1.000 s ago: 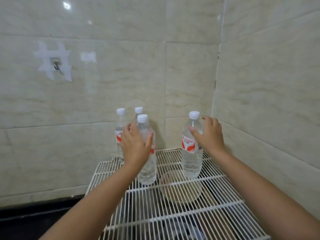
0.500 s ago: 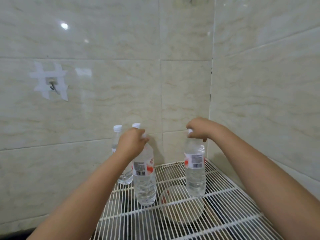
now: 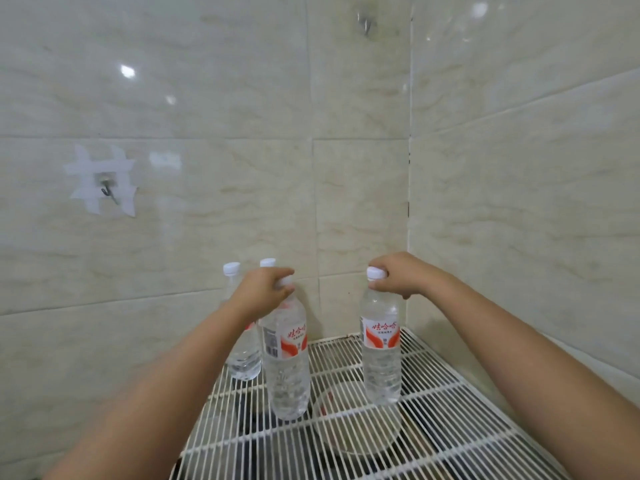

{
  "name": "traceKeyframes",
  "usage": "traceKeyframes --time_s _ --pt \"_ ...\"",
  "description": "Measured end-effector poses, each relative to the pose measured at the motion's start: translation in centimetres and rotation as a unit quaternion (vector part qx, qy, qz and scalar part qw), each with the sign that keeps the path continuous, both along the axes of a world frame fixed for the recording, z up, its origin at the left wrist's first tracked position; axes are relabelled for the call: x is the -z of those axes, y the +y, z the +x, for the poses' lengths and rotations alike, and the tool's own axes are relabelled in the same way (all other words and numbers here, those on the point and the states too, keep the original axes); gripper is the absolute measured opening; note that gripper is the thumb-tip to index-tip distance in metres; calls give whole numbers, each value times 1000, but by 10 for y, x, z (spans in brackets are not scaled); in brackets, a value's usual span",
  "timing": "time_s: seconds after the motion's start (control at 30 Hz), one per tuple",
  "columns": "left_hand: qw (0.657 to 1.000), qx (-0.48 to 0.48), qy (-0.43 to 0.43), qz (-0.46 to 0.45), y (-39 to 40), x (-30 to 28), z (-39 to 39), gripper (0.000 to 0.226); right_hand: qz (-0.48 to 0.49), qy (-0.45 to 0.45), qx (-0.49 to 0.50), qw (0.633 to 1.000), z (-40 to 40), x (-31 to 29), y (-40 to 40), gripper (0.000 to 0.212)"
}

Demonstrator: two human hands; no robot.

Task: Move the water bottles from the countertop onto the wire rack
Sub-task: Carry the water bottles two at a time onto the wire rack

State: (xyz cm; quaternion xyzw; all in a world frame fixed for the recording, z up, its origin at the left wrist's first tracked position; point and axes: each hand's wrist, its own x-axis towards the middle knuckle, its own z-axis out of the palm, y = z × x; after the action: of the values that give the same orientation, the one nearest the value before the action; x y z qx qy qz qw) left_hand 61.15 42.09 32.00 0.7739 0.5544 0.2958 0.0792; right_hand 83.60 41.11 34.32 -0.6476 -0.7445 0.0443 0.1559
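Left hand [image 3: 265, 289] and right hand [image 3: 398, 277] each pinch a bottle's cap: near bottle [image 3: 287, 362], right bottle [image 3: 381, 355], upright on the wire rack [image 3: 450, 427]

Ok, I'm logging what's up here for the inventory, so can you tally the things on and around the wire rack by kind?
Water bottles: 4 (left hand grips one, right hand another, two behind)
Wire rack: 1
Bowl under the rack: 1
Wall hooks: 2
Total: 8

Four clear water bottles [image 3: 289, 362] upright on white wire rack [image 3: 433, 427], white caps, red-orange labels, near the corner.
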Motion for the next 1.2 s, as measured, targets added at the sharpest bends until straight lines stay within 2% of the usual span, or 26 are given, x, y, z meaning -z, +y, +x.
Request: traceKeyframes --time_s 0.17,0.33,0.57,0.9,1.03,1.2 --pt "998 -52 18 22 0 0 10 43 89 -19 55 994 -12 13 7 28" --pt "1000 -24 -10 14 12 -9 25 40 111 26 69 991 -6 15 22 17" --pt "1000 15 -24 6 52 -18 43 37 176 109 66 976 -6 24 53 25" --pt "1000 -11 -23 -11 102 -6 40 37 182 145 31 972 -28 39 97 34" --pt "998 -21 -51 -14 107 -2 37 37 181 140 19 973 -34 38 107 31" --pt "999 -23 -44 -5 111 0 40 39 169 152 -11 974 -44 36 119 18"
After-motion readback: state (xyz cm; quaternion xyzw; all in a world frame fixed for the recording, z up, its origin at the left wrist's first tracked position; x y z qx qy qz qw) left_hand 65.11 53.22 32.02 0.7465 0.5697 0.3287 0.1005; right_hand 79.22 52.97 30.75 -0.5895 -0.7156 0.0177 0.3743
